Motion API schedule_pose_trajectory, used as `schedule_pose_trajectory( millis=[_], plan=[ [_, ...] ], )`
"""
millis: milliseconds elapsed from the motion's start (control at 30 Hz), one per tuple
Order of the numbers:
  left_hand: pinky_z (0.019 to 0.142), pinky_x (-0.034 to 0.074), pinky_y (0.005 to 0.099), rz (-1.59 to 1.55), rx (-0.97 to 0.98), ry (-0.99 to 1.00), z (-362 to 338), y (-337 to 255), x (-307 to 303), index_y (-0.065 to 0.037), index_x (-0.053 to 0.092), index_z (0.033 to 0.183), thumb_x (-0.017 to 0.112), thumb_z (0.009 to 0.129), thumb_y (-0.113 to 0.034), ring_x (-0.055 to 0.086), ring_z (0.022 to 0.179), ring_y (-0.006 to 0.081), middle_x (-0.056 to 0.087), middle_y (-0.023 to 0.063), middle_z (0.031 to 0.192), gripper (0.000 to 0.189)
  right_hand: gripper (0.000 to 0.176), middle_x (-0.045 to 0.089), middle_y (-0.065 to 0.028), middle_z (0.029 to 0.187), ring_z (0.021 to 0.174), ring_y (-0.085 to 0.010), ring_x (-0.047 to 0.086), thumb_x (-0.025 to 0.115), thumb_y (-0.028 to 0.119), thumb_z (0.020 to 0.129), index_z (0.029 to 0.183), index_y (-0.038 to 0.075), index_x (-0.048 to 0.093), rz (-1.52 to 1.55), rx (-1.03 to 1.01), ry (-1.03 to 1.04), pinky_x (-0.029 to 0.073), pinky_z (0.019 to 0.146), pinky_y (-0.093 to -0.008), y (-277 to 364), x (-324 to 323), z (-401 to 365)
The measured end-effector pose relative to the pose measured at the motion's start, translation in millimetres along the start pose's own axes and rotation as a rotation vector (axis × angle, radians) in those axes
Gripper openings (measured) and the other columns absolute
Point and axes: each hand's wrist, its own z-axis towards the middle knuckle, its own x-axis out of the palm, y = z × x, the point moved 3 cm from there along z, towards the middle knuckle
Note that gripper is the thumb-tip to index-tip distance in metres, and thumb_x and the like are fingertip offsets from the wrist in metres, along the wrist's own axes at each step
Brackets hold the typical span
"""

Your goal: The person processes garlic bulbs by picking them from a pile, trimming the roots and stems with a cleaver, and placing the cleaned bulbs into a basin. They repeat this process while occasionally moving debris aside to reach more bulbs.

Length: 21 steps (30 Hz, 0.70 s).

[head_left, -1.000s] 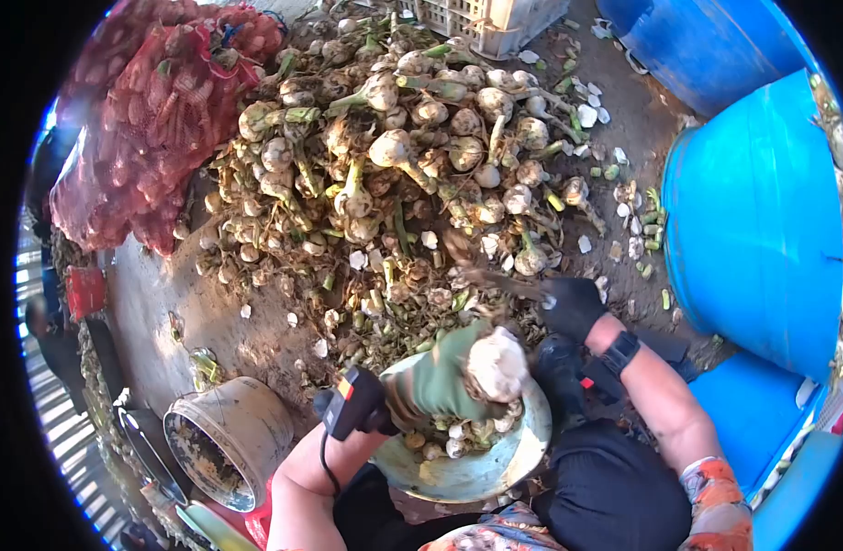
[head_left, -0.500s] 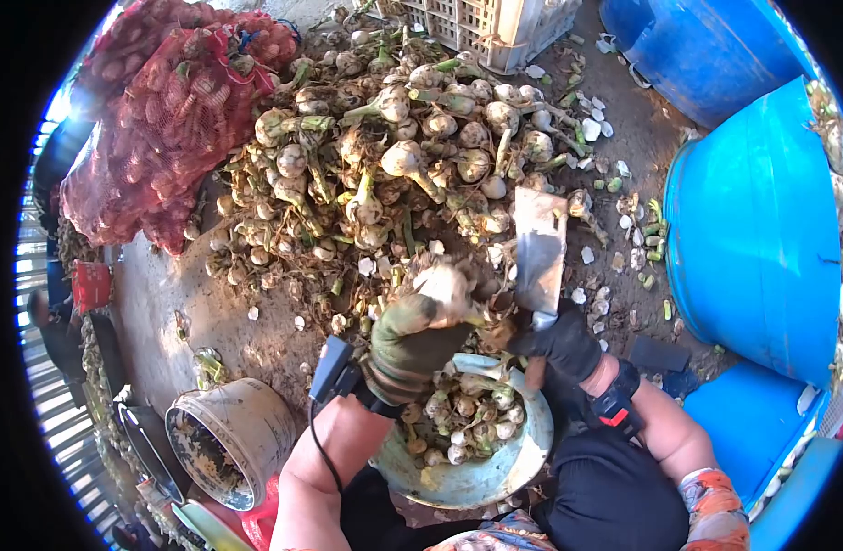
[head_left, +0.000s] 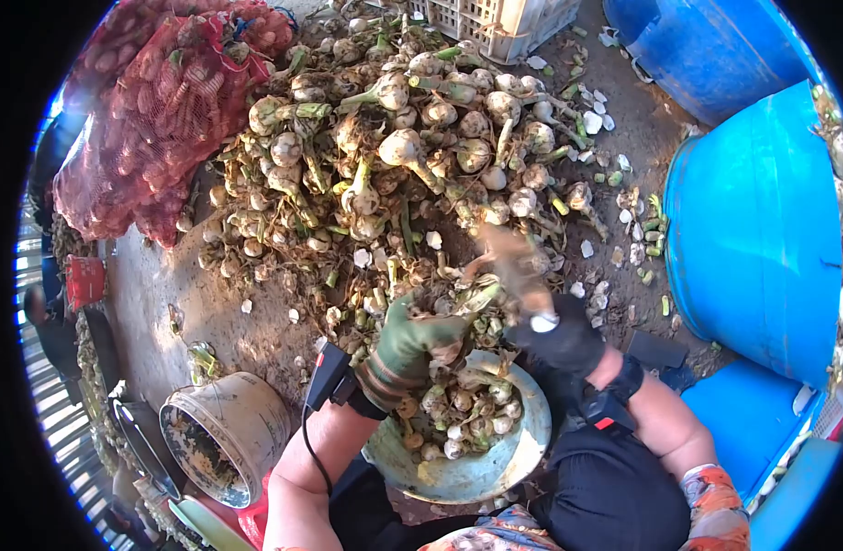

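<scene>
My left hand (head_left: 410, 344), in a green glove, is closed around a garlic bulb mostly hidden by the fingers, just above the back rim of a pale blue basin (head_left: 529, 441). Leafy green stalks (head_left: 481, 298) show beyond its fingertips. My right hand (head_left: 563, 338), in a dark glove, grips a cleaver (head_left: 518, 266); its broad blade is smeared by motion and points away from me. Small trimmed garlic bulbs (head_left: 463, 409) lie in the basin. Beyond both hands spreads a large heap of garlic (head_left: 403, 147) with stalks and roots on.
Red mesh sacks (head_left: 169, 119) stand at the far left, a dirty white bucket (head_left: 242, 432) at the near left. Blue tubs (head_left: 756, 239) line the right side. A plastic crate (head_left: 513, 28) sits behind the heap. Peel and stalk scraps litter the floor.
My left hand has drawn down and slightly left; the whole bulb that showed above it is now largely out of sight. The cleaver blade has swung left and tilted, becoming blurred.
</scene>
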Motion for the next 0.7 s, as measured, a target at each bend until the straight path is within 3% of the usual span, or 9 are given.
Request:
schedule_pose_trajectory(
  millis=[167, 233, 267, 300, 367, 400, 467, 633, 700],
  plan=[
    [0.040, 0.037, 0.0254, 0.458, 0.333, -0.075, -31.6, -8.7, 24.6, 0.006, 0.047, 0.115, 0.057, 0.067, 0.008, 0.048, 0.043, 0.0138, 0.051, 0.0076, 0.059, 0.049, 0.026, 0.063, -0.0172, 0.073, 0.070, -0.0294, 0.064, 0.067, 0.025, 0.067, 0.085, 0.006, 0.065, -0.416, 0.104, 0.205, 0.049, 0.065, -0.0343, -57.5, 16.1, 4.2],
    [0.043, 0.040, 0.0232, 0.270, 0.192, 0.314, -35.8, -7.8, 23.8, 0.004, 0.052, 0.104, 0.065, 0.072, 0.003, 0.054, 0.052, 0.0104, 0.057, 0.0059, 0.066, 0.034, 0.030, 0.064, -0.0182, 0.076, 0.073, -0.0290, 0.065, 0.067, 0.026, 0.066, 0.088, 0.005, 0.066, -0.302, 0.229, 0.190, 0.050, 0.066, -0.0348, -56.7, 8.8, -0.4],
    [0.046, 0.047, 0.0285, 0.849, -0.020, 0.418, -35.4, -14.6, 18.1, 0.006, 0.055, 0.102, 0.060, 0.083, -0.019, 0.053, 0.061, 0.0182, 0.057, 0.0191, 0.093, 0.032, 0.034, 0.065, -0.0186, 0.077, 0.073, -0.0288, 0.065, 0.068, 0.027, 0.066, 0.090, 0.004, 0.066, -0.285, 0.240, 0.140, 0.050, 0.067, -0.0350, -47.2, 3.0, -1.2],
    [0.051, 0.051, 0.0291, 1.035, 0.260, 0.676, -40.6, -11.1, 27.3, 0.006, 0.053, 0.108, 0.064, 0.082, -0.024, 0.056, 0.072, 0.0189, 0.056, 0.0208, 0.100, 0.041, 0.037, 0.065, -0.0190, 0.079, 0.074, -0.0285, 0.065, 0.068, 0.028, 0.066, 0.093, 0.003, 0.066, -0.268, 0.250, 0.087, 0.050, 0.067, -0.0352, -41.3, -2.3, -1.8],
    [0.065, 0.052, 0.0293, 0.954, -0.234, 0.344, -43.3, 14.4, 14.2, 0.003, 0.055, 0.110, 0.070, 0.079, -0.026, 0.058, 0.088, 0.0191, 0.059, 0.0148, 0.100, 0.045, 0.042, 0.065, -0.0194, 0.081, 0.074, -0.0277, 0.066, 0.069, 0.030, 0.066, 0.095, 0.001, 0.065, -0.266, 0.190, 0.057, 0.050, 0.068, -0.0355, -56.8, -7.1, -2.9],
    [0.065, 0.052, 0.0293, 0.970, -0.217, 0.343, -51.5, 17.8, 11.8, 0.003, 0.055, 0.110, 0.070, 0.079, -0.026, 0.058, 0.088, 0.0191, 0.059, 0.0148, 0.100, 0.045, 0.043, 0.065, -0.0195, 0.081, 0.075, -0.0284, 0.065, 0.070, 0.031, 0.065, 0.096, 0.001, 0.065, -0.273, 0.179, 0.035, 0.050, 0.068, -0.0353, -62.1, -10.1, -4.0],
    [0.075, 0.049, 0.0289, 1.141, 0.441, 0.341, -68.9, -1.5, 18.4, 0.002, 0.057, 0.107, 0.071, 0.078, -0.021, 0.057, 0.093, 0.0173, 0.061, 0.0106, 0.103, 0.039, 0.045, 0.064, -0.0209, 0.083, 0.076, -0.0328, 0.064, 0.071, 0.034, 0.064, 0.096, 0.003, 0.065, -0.330, 0.225, 0.077, 0.050, 0.067, -0.0376, -47.4, -23.7, -1.0],
    [0.073, 0.048, 0.0249, 0.937, 0.440, -0.131, -142.4, -20.3, -4.7, 0.001, 0.061, 0.100, 0.067, 0.077, -0.004, 0.058, 0.081, 0.0111, 0.063, 0.0034, 0.087, 0.024, 0.037, 0.063, -0.0193, 0.074, 0.069, -0.0357, 0.062, 0.069, 0.035, 0.066, 0.090, 0.007, 0.065, -0.597, 0.247, -0.055, 0.049, 0.063, -0.0412, -47.2, -50.6, -31.6],
    [0.070, 0.048, 0.0254, 0.783, 0.607, -0.185, -181.0, -15.1, -2.6, 0.000, 0.063, 0.095, 0.065, 0.076, 0.000, 0.058, 0.075, 0.0105, 0.063, 0.0023, 0.082, 0.018, 0.053, 0.063, -0.0195, 0.087, 0.079, -0.0363, 0.062, 0.068, 0.039, 0.066, 0.110, 0.013, 0.058, -0.635, 0.296, -0.056, 0.050, 0.067, -0.0441, -60.4, -60.9, -48.5]
  ],
)
